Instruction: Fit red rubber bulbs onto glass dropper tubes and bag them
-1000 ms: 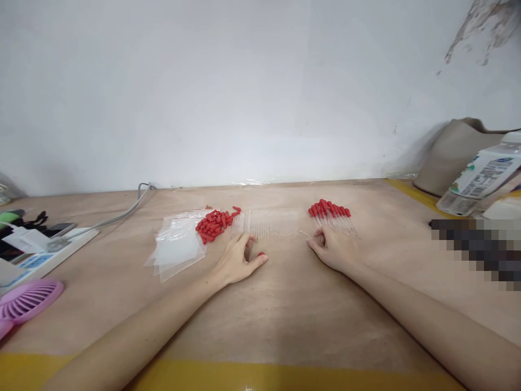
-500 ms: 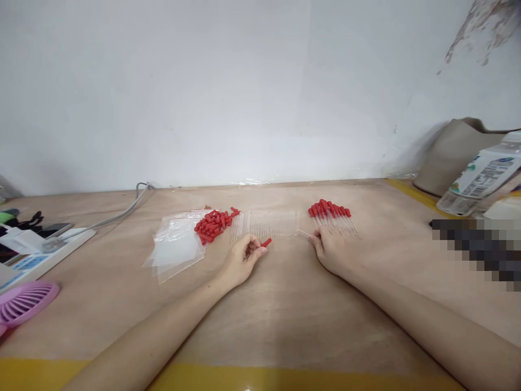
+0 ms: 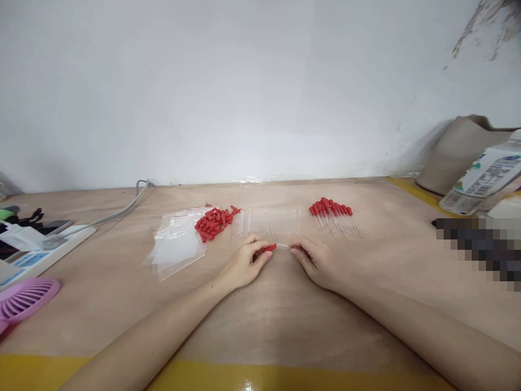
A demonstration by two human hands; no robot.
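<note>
My left hand (image 3: pixel 246 263) pinches a red rubber dropper bulb (image 3: pixel 270 248), its open end pointing right. Facing it, my right hand (image 3: pixel 315 260) holds a thin clear dropper tube (image 3: pixel 282 246) between thumb and fingers. The tube's left end is at or very near the bulb's mouth; whether it has entered I cannot tell. Behind my hands lies a row of loose clear tubes (image 3: pixel 268 221). A heap of red bulbs (image 3: pixel 212 224) sits to their left. On the right, several droppers with red bulbs fitted (image 3: pixel 331 209) lie fanned side by side.
Clear plastic bags (image 3: pixel 177 244) lie left of the bulb heap. Farther left are a power strip (image 3: pixel 69 239) with a grey cable and a pink fan (image 3: pixel 30 301). A plastic bottle (image 3: pixel 486 174) and a grey-brown container (image 3: pixel 451 157) stand at the right, by the wall.
My right hand has moved left and slightly nearer with the tube, bringing its end to the red bulb. My left hand has turned the bulb more level.
</note>
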